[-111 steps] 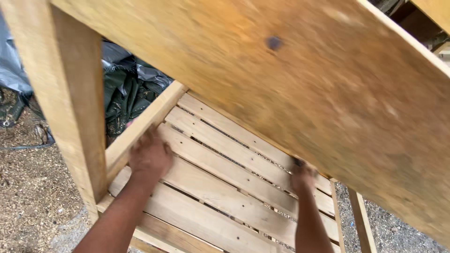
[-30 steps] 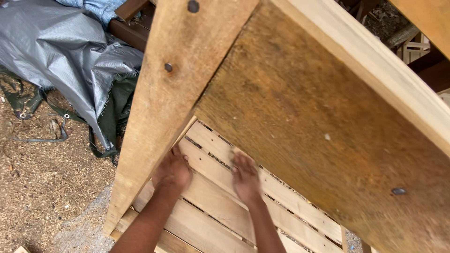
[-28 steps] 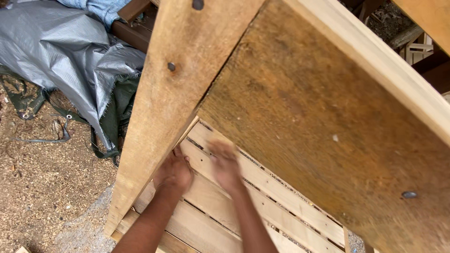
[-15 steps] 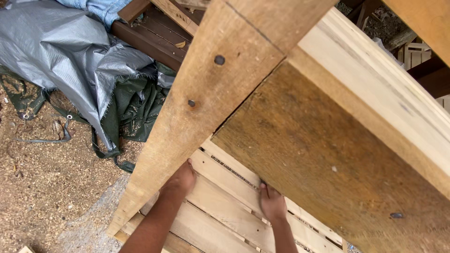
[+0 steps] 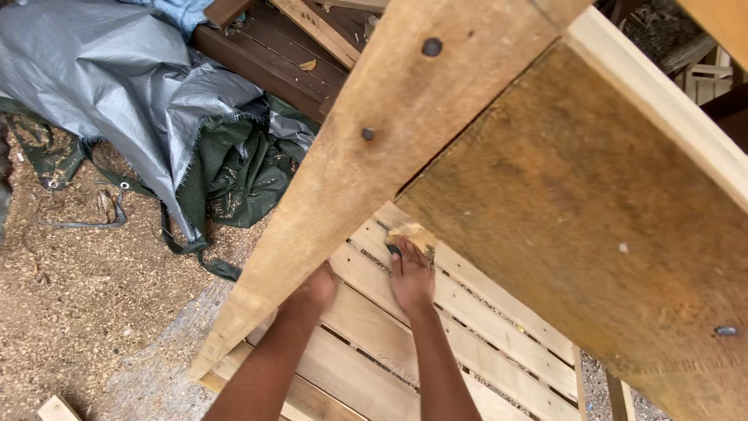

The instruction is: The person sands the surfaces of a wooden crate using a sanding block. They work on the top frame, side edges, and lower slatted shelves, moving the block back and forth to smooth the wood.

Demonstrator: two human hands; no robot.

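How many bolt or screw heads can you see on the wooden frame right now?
3: one near the top of the slanted beam, one lower on that beam, one at the panel's lower right. Others may be hidden.

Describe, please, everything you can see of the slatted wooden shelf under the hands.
The slatted shelf is made of pale, bare wooden boards laid side by side with narrow gaps between them, running diagonally across the view. It sits low in a wooden frame, under a wide, rough brown panel. The right hand presses a small tan pad on one slat; the left hand rests at the shelf's edge beside the frame's leg.
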